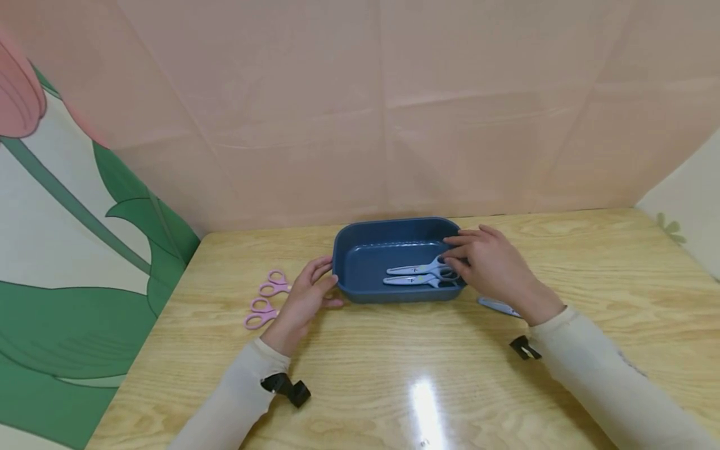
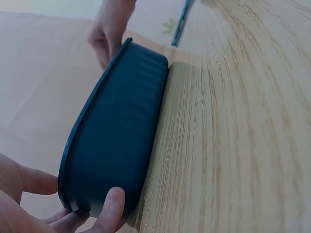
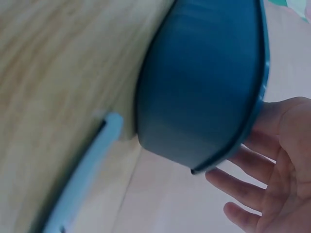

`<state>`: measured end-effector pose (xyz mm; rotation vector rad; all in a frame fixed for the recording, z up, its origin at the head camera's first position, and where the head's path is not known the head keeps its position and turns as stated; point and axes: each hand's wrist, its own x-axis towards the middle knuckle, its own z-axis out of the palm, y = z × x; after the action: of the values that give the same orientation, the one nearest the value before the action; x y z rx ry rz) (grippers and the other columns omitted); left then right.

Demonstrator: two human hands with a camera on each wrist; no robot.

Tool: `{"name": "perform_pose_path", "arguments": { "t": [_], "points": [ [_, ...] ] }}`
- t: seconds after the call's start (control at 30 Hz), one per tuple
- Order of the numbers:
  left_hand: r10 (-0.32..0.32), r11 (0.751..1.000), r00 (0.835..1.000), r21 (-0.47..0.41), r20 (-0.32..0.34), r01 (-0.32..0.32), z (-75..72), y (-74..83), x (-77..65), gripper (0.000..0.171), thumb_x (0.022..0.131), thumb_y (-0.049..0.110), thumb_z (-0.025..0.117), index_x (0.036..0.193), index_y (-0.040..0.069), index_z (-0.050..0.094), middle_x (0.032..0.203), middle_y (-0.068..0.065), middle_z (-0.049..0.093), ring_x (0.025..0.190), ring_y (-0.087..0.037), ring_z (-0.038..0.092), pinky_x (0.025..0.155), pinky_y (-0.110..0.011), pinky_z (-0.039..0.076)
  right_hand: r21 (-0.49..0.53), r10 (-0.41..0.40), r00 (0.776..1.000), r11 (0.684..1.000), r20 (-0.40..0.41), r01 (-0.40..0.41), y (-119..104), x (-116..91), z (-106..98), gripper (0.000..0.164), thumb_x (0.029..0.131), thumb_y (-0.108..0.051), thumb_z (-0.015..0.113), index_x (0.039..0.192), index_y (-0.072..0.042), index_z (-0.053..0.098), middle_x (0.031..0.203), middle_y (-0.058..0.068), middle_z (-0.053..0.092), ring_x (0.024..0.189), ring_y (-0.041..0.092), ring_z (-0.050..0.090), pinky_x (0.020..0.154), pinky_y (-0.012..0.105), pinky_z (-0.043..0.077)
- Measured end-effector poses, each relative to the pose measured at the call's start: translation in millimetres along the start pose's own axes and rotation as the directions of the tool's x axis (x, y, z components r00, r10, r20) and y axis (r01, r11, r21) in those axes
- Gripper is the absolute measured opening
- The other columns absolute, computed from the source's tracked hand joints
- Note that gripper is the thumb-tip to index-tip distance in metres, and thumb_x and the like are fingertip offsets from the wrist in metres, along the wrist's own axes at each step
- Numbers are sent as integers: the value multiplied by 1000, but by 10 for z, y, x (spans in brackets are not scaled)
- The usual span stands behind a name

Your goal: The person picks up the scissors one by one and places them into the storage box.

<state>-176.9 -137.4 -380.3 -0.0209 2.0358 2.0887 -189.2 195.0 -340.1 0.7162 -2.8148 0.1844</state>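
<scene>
A dark blue rectangular tub (image 1: 394,299) stands on the table, with two pairs of light blue scissors (image 1: 409,280) lying nearly parallel inside its right half. My left hand (image 1: 304,297) grips the tub's left end, thumb at the rim and fingers against the outer wall. Over the right end reaches my right hand (image 1: 489,262), its thumb and forefinger pinching the handle of the upper scissors (image 1: 409,270). The right wrist view shows that hand (image 3: 286,165) with its other fingers loosely spread; the tub's wall hides the pinching fingertips there.
Two pairs of pink scissors (image 1: 274,287) lie left of the tub, partly behind my left hand. Another light blue pair (image 1: 497,306) lies on the table under my right wrist. A pink-covered wall (image 1: 382,125) rises behind the wooden table (image 1: 365,356).
</scene>
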Motion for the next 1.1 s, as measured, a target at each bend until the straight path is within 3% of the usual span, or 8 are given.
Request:
{"name": "perform_pose_path", "arguments": {
  "t": [0.23,0.57,0.93,1.1],
  "points": [
    [0,1000,1000,-2,4,0,8,-3,11,48,103,7,48,150,9,37,156,-14,39,132,-38,51,77,-40,61,49,53,999,997,5,-54,100,-71,-181,19,94,-24,68,106,-13,79,129,14,68,124,39,58,111,62,35],
    [-3,1000,1000,-4,-3,3,-16,-23,7,48,103,7,49,150,8,37,156,-14,39,134,-38,50,76,-39,61,117,70,996,991,-61,-62,291,-280,-229,16,93,-20,69,102,-12,79,121,16,71,115,42,62,100,61,45],
    [4,1000,1000,9,4,-4,1,-29,23,48,103,8,49,149,9,38,156,-14,40,133,-37,50,78,-41,61,57,140,980,987,141,-149,515,-610,-287,12,92,-29,70,95,-20,78,118,13,72,106,41,67,87,58,53],
    [6,1000,1000,13,1,-6,-3,-33,25,48,103,9,49,150,9,37,156,-14,39,134,-38,50,79,-41,61,50,138,969,987,206,-151,582,-655,-286,16,91,-31,71,99,-18,76,107,10,76,88,31,72,78,53,56]
  ]
}}
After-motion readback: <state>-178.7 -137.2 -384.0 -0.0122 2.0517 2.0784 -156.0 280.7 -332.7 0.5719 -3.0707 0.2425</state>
